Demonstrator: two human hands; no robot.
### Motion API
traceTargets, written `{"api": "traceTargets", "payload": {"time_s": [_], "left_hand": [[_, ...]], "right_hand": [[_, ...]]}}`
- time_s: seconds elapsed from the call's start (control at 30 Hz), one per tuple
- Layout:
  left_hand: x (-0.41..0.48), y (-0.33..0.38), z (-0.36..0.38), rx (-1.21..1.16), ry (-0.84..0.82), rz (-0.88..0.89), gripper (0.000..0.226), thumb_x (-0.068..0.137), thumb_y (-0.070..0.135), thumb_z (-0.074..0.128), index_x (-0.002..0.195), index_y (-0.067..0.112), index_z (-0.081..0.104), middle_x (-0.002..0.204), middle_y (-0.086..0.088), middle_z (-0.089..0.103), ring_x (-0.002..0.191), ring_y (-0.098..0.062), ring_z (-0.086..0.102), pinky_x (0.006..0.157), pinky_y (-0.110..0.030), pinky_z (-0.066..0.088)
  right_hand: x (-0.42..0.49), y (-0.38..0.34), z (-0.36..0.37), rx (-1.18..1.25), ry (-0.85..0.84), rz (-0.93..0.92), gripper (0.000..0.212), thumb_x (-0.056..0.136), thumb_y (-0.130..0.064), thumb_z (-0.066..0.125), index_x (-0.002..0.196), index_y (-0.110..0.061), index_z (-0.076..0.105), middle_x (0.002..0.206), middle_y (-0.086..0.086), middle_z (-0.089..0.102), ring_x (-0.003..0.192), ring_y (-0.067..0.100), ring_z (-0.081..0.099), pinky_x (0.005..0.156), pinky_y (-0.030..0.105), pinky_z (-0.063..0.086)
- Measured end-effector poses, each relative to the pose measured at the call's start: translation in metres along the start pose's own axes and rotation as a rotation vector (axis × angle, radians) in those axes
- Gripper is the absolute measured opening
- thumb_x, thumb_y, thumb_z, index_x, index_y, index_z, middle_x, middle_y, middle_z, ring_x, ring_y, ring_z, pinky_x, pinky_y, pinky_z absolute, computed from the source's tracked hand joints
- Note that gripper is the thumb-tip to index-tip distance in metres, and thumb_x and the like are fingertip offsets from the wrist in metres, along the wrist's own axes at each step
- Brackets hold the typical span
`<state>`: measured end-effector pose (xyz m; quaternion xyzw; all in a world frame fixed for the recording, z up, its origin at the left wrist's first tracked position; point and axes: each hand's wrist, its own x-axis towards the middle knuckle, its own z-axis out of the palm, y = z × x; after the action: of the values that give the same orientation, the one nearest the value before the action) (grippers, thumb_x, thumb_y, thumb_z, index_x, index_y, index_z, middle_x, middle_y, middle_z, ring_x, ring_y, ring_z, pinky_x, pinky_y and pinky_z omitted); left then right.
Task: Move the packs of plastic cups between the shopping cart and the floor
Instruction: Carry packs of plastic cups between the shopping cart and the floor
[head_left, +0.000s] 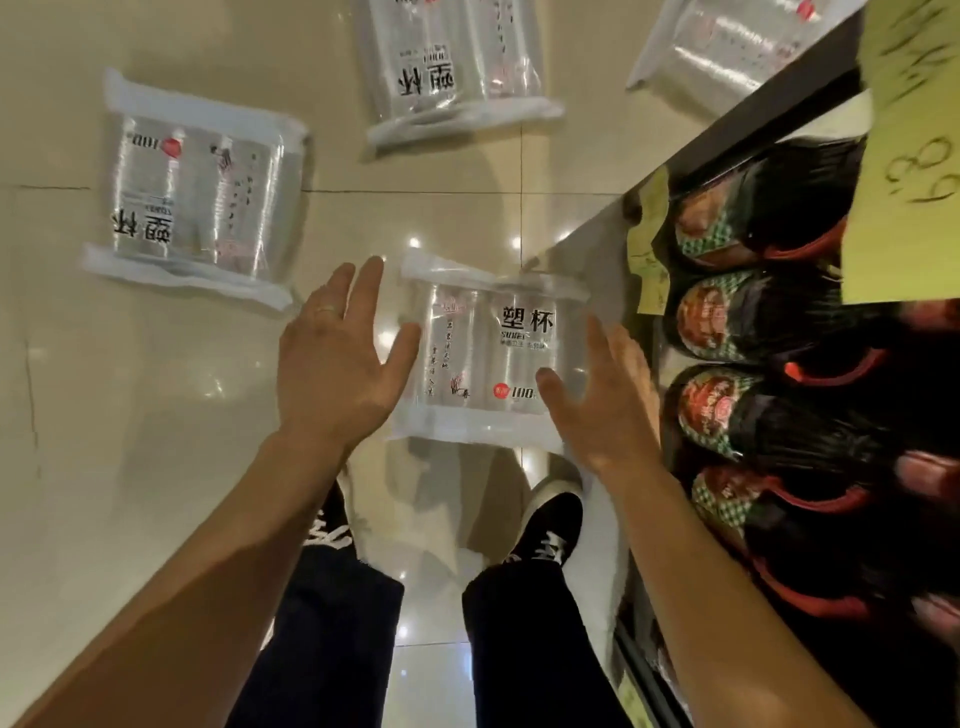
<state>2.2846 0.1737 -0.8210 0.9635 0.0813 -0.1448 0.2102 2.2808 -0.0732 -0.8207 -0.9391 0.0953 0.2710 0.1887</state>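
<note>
A clear pack of plastic cups (483, 348) with black Chinese lettering lies on the tiled floor between my hands. My left hand (337, 358) hovers at its left edge with fingers spread and straight. My right hand (602, 395) sits at its right edge, fingers straight, thumb over the pack's lower right corner. Neither hand grips it. More packs lie on the floor: one at the left (197, 192), one at the top centre (452, 67), and one at the top right (727, 47) partly behind a shelf. No shopping cart is in view.
A dark store shelf (779, 98) runs down the right side, stocked with dark bottles with red and green labels (753, 322) and yellow price tags (909, 156). My legs and black shoes (550, 525) stand just below the pack. Glossy beige tiles (130, 415) spread to the left.
</note>
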Motion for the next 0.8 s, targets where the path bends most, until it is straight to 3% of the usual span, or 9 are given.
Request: {"api": "traceTargets", "payload": {"time_s": [0.2, 0.43, 0.57, 0.67, 0.8], "left_hand": [[0.027, -0.038, 0.113, 0.027, -0.061, -0.042, 0.072, 0.093, 0.057, 0.035, 0.156, 0.025, 0.020, 0.157, -0.018, 0.029, 0.143, -0.034, 0.030, 0.109, -0.050, 0.034], [0.048, -0.065, 0.211, 0.015, -0.110, -0.152, 0.074, 0.091, 0.067, 0.022, 0.155, 0.036, 0.000, 0.159, -0.014, 0.023, 0.143, -0.033, 0.028, 0.106, -0.050, 0.035], [0.049, -0.075, 0.248, -0.056, -0.160, -0.197, 0.070, 0.095, 0.062, 0.029, 0.152, 0.043, -0.006, 0.150, -0.011, 0.032, 0.128, -0.035, 0.044, 0.092, -0.046, 0.041], [0.046, -0.077, 0.260, -0.189, -0.126, -0.174, 0.070, 0.099, 0.056, 0.034, 0.154, 0.039, -0.005, 0.143, -0.016, 0.036, 0.120, -0.036, 0.048, 0.089, -0.042, 0.042], [0.043, -0.078, 0.257, -0.287, -0.103, -0.186, 0.072, 0.098, 0.053, 0.037, 0.155, 0.036, -0.003, 0.144, -0.018, 0.034, 0.120, -0.036, 0.048, 0.093, -0.039, 0.040]], "right_hand": [[0.066, 0.050, 0.103, 0.074, 0.040, 0.072, 0.076, 0.092, -0.061, 0.045, 0.150, -0.050, -0.004, 0.164, -0.004, 0.001, 0.150, 0.028, 0.003, 0.118, 0.055, 0.016], [0.108, 0.097, 0.172, 0.085, 0.044, 0.138, 0.073, 0.095, -0.064, 0.036, 0.153, -0.043, -0.003, 0.164, -0.002, -0.005, 0.150, 0.026, -0.002, 0.117, 0.052, 0.007], [0.119, 0.110, 0.205, 0.185, 0.079, 0.034, 0.075, 0.092, -0.071, 0.031, 0.153, -0.042, -0.001, 0.163, -0.004, 0.013, 0.147, 0.023, 0.021, 0.114, 0.054, 0.028], [0.119, 0.109, 0.215, 0.349, 0.111, 0.014, 0.070, 0.096, -0.056, 0.041, 0.153, -0.042, 0.002, 0.158, -0.007, 0.025, 0.142, 0.016, 0.028, 0.110, 0.042, 0.030], [0.116, 0.098, 0.205, 0.374, 0.149, -0.005, 0.072, 0.098, -0.053, 0.045, 0.153, -0.042, 0.000, 0.158, -0.008, 0.024, 0.141, 0.016, 0.027, 0.102, 0.045, 0.036]]}}
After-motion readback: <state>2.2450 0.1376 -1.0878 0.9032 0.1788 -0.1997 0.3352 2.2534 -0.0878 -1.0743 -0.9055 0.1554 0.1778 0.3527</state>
